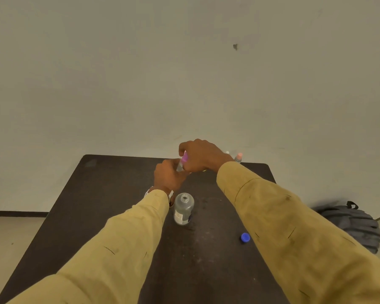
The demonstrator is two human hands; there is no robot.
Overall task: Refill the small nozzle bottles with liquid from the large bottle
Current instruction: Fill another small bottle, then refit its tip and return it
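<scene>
The large clear bottle (183, 208) stands upright and uncapped in the middle of the dark table (97, 194). Its blue cap (245, 237) lies on the table to the right. Beyond it, my left hand (168, 176) grips the clear body of a small nozzle bottle (180, 166). My right hand (201, 155) is closed over that bottle's pink nozzle cap (184, 158). Another small bottle with a pale pink cap (238, 157) stands at the far right edge, and a white tip (227, 152) shows beside it, mostly hidden by my right hand.
A plain wall rises just behind the table. A dark grey backpack (355, 224) lies on the floor to the right of the table. My yellow sleeves cross the near half of the table.
</scene>
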